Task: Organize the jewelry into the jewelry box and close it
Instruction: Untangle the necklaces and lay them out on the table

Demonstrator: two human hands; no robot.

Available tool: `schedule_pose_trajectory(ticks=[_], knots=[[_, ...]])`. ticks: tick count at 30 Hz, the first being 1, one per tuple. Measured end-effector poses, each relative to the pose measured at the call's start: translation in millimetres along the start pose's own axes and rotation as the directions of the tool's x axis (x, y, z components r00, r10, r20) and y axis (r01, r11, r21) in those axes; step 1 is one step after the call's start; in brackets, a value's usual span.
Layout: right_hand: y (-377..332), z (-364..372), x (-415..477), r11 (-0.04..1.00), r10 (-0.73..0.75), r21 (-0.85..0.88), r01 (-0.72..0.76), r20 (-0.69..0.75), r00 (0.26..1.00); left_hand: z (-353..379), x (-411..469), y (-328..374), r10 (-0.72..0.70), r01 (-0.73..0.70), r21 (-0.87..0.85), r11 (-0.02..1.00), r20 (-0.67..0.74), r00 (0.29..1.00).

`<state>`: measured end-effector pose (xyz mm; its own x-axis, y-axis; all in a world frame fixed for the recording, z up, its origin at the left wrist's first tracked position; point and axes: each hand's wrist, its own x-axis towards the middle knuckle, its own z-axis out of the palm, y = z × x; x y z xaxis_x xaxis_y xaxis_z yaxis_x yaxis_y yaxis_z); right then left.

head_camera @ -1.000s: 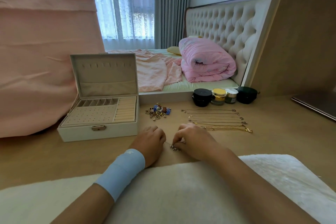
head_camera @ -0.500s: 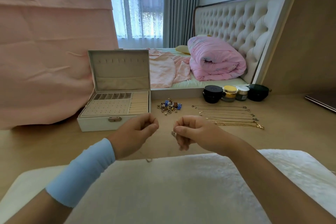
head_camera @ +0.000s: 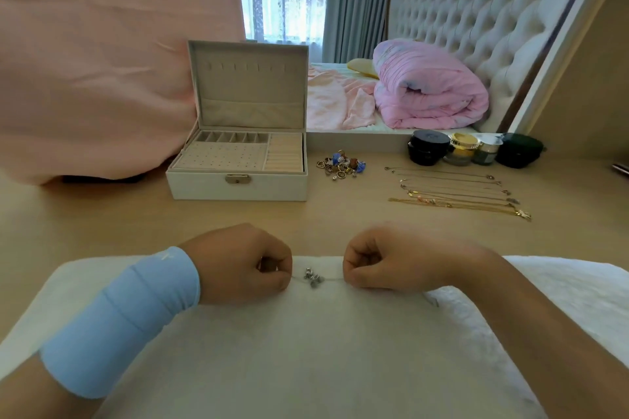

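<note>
Head view: A person's two hands are low over a white towel spread at the near edge of a desk, knuckles up and fingers curled under. The left hand, with a blue wristband on its forearm, pinches one end of a thin chain. The right hand pinches the other end, so the chain runs taut between them just above the towel. A small cluster of silver charms hangs at its middle. Whether the charms touch the towel cannot be told.

Beyond the hands, well apart from them, the box stands on the desk with its lid upright and its clasp facing the person. Its tray shows a row of small compartments at the back, a dotted panel in front of them and ring rolls at the right. No jewelry shows in the tray.

Just right of the box lies a pile of rings and small trinkets. Farther right, several gold necklaces are laid out in near-parallel lines. Behind them stand four jars in a row at the desk's back edge. A pink sheet hangs at the left behind the box, and a rolled pink quilt rests on the bed behind the desk.
</note>
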<state>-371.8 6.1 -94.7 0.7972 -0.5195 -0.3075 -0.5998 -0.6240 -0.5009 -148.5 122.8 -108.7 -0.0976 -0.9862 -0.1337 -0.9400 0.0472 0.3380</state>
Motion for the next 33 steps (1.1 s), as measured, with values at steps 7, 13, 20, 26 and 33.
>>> schedule_pose_trajectory(ticks=[7,13,20,26,33], knots=[[-3,7,-3,0.987,-0.066,-0.152,0.058,-0.044,0.997,-5,-11,-5,0.008,-0.008,0.046,0.999,0.011,1.0],[-5,24,6,0.977,-0.132,-0.186,0.109,-0.116,0.984,12,-7,13,0.102,-0.087,0.099,0.991,-0.151,0.983],[-4,28,9,0.991,-0.134,0.001,0.136,-0.163,0.977,33,6,13,0.091,-0.083,0.045,0.995,-0.192,0.977],[-3,27,12,0.959,-0.06,0.269,0.094,-0.132,0.989,39,8,11,0.002,-0.055,-0.196,0.979,-0.263,0.965],[-8,33,17,0.766,0.003,0.633,0.114,-0.181,0.984,41,11,15,-0.117,-0.096,-0.802,0.59,-0.202,0.972]])
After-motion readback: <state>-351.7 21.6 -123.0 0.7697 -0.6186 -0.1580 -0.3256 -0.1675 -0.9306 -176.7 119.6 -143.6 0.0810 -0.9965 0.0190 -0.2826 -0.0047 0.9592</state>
